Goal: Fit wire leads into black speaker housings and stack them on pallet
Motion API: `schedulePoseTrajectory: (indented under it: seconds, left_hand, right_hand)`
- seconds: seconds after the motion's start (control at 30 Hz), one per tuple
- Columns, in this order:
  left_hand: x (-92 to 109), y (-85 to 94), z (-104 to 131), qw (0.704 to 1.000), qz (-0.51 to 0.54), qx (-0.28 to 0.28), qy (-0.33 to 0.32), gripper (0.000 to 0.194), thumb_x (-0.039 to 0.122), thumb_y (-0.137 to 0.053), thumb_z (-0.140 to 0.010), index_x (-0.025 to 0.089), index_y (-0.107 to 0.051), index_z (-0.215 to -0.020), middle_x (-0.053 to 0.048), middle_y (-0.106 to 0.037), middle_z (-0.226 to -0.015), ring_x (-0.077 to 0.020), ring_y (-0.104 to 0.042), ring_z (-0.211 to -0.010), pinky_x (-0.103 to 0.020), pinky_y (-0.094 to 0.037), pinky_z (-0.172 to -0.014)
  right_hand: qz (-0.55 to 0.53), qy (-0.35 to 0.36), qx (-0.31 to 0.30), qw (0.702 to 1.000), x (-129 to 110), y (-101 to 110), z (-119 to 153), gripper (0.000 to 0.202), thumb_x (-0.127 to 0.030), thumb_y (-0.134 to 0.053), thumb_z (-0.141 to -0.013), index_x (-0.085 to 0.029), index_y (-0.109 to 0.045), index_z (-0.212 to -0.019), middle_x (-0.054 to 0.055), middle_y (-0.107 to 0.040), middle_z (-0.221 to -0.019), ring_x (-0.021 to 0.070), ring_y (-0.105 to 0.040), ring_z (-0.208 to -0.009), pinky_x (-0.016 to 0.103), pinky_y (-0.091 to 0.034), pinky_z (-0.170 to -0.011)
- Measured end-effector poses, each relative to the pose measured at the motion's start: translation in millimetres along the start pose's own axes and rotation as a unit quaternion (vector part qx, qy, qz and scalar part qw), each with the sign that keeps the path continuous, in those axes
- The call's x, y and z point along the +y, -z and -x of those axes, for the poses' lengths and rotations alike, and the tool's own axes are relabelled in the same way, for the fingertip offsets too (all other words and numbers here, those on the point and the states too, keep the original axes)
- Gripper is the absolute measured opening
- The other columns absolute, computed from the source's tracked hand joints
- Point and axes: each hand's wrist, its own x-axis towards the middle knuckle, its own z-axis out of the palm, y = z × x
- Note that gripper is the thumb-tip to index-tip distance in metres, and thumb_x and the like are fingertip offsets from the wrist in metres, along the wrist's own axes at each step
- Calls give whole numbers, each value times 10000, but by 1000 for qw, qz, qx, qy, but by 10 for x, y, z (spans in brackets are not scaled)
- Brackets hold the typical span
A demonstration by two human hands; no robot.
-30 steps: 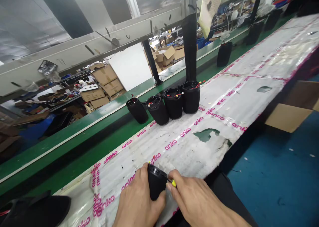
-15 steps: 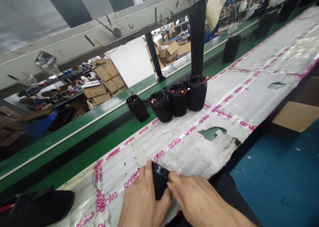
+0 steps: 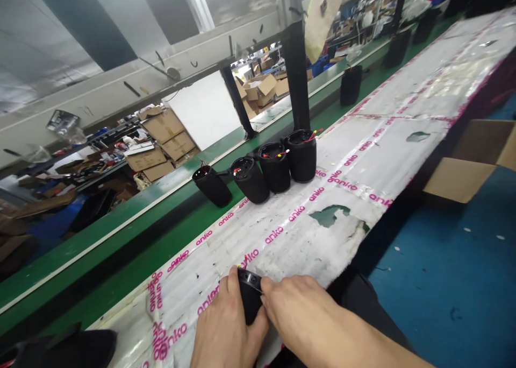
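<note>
A black cylindrical speaker housing (image 3: 250, 298) stands tilted between my hands over the covered bench near its front edge. My left hand (image 3: 226, 319) wraps its left side, fingers along the far side and thumb across the near side. At the rim, my right hand (image 3: 296, 309) pinches with its thumb and fingertips; any small part under those fingers is hidden. Small holes show in the shiny rim, and red and yellow wire ends poke out behind it. Several similar housings with wires, among them a black housing (image 3: 303, 157), stand in a row farther back.
White sheeting with pink lettering (image 3: 278, 217) covers the bench and is torn in places. Behind it runs a green conveyor (image 3: 161, 217) carrying another housing (image 3: 350, 85). A black housing (image 3: 68, 349) lies at lower left. An open carton (image 3: 459, 179) sits at right below the bench.
The camera view has shifted, so the far housings appear farther left. My right fingers have closed in on the rim, and the yellow wire end by my right thumb no longer shows.
</note>
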Motion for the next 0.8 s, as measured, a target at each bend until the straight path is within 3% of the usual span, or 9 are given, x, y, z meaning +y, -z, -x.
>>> schedulePoseTrajectory:
  seconds: [0.13, 0.27, 0.4, 0.57, 0.8]
  left_hand:
    - [-49, 25, -2, 1000, 20, 2, -5, 650, 426, -398, -932, 90, -304, -1481, -199, -574, -1403, -349, -654, -1152, -413, -470, -935]
    - [-104, 10, -11, 999, 41, 18, -8, 659, 431, -421, -916, 111, -305, -1480, -175, -537, -1450, -336, -609, -1230, -422, -455, -996]
    - [-170, -32, -2, 999, 48, 9, -10, 686, 433, -402, -925, 116, -257, -1516, -179, -472, -1508, -336, -559, -1294, -432, -440, -1036]
    - [-332, -25, -38, 989, 138, -23, -37, 730, 477, -406, -927, 143, -221, -1548, -134, -336, -1601, -273, -358, -1460, -446, -298, -1183]
    - [-232, 7, -17, 986, 164, -27, -20, 742, 481, -493, -856, 136, -329, -1492, -135, -497, -1497, -273, -483, -1372, -412, -362, -1133]
  right_hand:
    - [-54, -13, 50, 997, 30, 71, 17, 158, -210, -412, -1020, -224, -561, -971, 1, -665, -761, 216, -662, -684, 314, -402, -605]
    - [-154, -97, 92, 979, 71, 158, 68, 243, -291, -291, -1086, -236, -518, -1016, -25, -645, -724, 190, -661, -694, 291, -377, -596]
    - [-163, -96, 54, 981, 111, 121, 125, 220, -295, -336, -1075, -230, -524, -980, -1, -639, -724, 229, -653, -706, 322, -364, -626]
    - [-132, -76, 30, 988, 89, 81, 129, 246, -289, -302, -1078, -206, -529, -1030, 35, -658, -785, 258, -662, -748, 349, -375, -654]
    - [-51, -22, -7, 998, 49, 72, 52, 254, -231, -294, -1062, -196, -542, -1023, 40, -676, -787, 265, -672, -677, 369, -330, -575]
